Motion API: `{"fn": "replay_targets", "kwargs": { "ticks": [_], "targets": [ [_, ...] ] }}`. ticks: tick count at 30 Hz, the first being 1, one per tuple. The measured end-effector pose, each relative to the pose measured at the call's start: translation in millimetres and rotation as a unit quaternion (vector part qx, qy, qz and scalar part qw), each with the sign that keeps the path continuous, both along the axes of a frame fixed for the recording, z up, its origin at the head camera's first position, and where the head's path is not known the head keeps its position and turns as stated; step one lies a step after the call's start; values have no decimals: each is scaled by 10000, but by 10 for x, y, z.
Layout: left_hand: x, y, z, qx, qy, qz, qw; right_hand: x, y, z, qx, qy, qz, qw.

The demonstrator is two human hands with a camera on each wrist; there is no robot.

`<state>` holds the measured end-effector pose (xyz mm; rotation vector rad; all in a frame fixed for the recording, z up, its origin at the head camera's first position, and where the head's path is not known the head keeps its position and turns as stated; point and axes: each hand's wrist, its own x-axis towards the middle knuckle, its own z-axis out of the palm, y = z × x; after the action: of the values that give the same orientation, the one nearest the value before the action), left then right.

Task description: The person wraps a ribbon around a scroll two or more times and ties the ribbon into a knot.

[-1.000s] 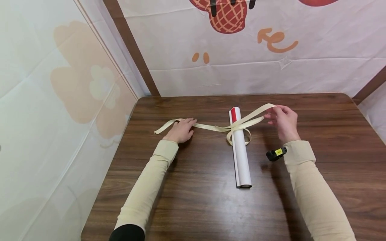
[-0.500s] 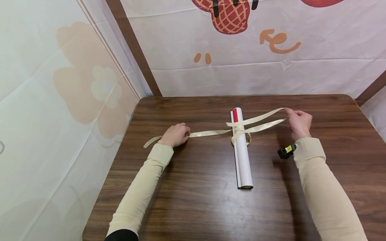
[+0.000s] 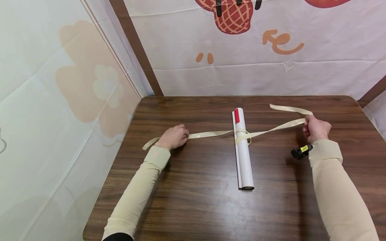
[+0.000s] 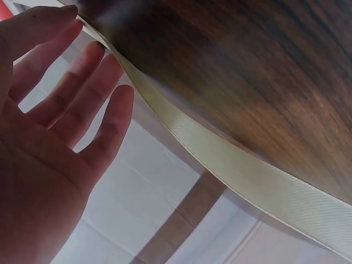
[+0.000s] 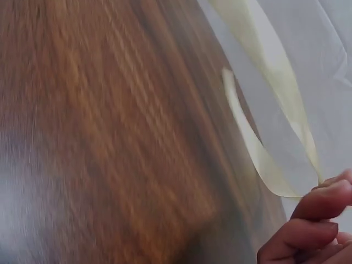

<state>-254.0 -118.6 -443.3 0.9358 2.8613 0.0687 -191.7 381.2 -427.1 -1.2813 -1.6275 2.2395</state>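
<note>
A white rolled-up sheet (image 3: 245, 164) with a red patch near its far end lies lengthwise on the table (image 3: 199, 194). Around its middle passes a cream ribbon (image 3: 211, 134), stretched out to both sides. My left hand (image 3: 173, 137) pinches the ribbon left of the roll; in the left wrist view, thumb and index finger meet on it while the other fingers (image 4: 113, 121) are spread. To the right, my right hand (image 3: 318, 129) pinches the other length with curled fingers, and its loose end (image 3: 289, 108) trails back leftward. How the ribbon crosses on the roll is too small to tell.
A black device with a yellow label (image 3: 301, 152) sits at my right wrist. Behind the table's far edge hangs a printed white cloth (image 3: 241, 78), and another cloth wall (image 3: 45, 150) stands along the left side.
My right hand has moved rightward, drawing the ribbon out; its loop at the roll has become smaller and the loose end has come off the roll. The left hand has shifted slightly left and nearer.
</note>
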Motion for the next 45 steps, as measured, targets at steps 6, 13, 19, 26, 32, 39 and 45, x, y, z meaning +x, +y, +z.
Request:
{"fn": "replay_targets", "kwargs": {
  "ticks": [6,13,19,26,32,39,45],
  "targets": [
    [44,-26,18,40,-66,-8,10000,90,127,-59,1,-159,97,9998],
    [89,-81,99,-52,-213,29,9998,191,234,-91,199,-360,273,9988],
    [105,-146,152,-93,-432,37,9990,270,309,-122,541,-502,290,9969],
    [92,-134,191,-31,-536,184,9984,299,344,-219,1772,-110,941,9796],
    [77,31,260,438,-449,-4,9980,262,192,-258,4174,530,1921,8866],
    [58,396,270,926,-644,-89,9936,293,-151,-241,5755,1407,2868,7529],
    [46,753,240,906,-737,-325,9926,335,-437,-298,6076,2061,4202,6417]
  ]
}}
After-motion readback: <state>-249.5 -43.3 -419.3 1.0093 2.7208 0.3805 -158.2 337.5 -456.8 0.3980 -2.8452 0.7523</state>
